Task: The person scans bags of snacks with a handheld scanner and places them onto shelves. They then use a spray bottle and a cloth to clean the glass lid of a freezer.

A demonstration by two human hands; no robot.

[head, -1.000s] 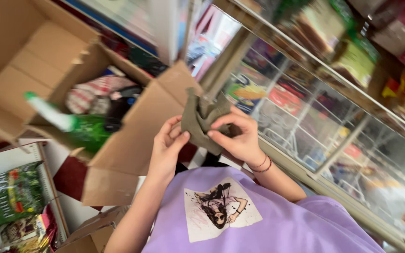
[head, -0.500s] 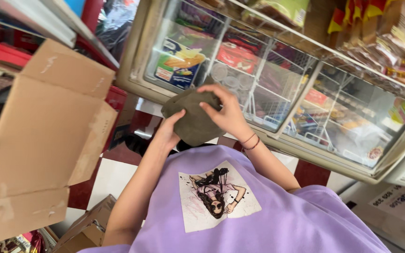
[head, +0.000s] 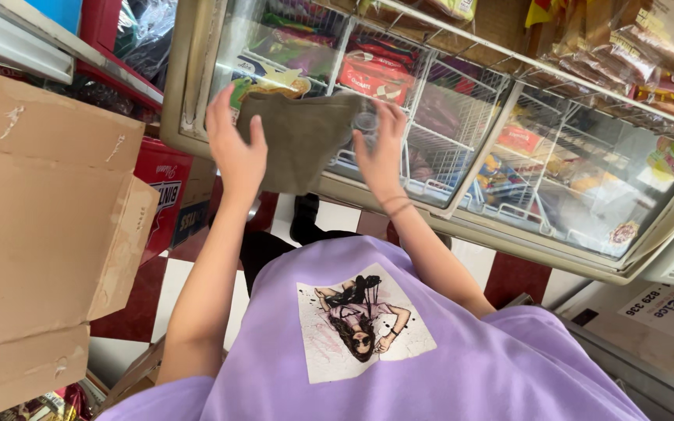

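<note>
An olive-grey cloth is spread flat against the glass lid of a chest freezer. My left hand grips the cloth's left edge, fingers pointing away from me. My right hand, with thin bands on the wrist, holds the right edge and presses it on the glass. Both arms reach out from my purple printed shirt. Wire baskets of coloured frozen packets show through the glass under the cloth.
A large cardboard box with raised flaps stands close on my left, a red carton behind it. Snack packets hang above the freezer at the right. The floor has red and white tiles.
Both hands have carried the cloth from in front of my chest out onto the freezer glass and spread it flatter. The view has swung away from the open box toward the freezer.
</note>
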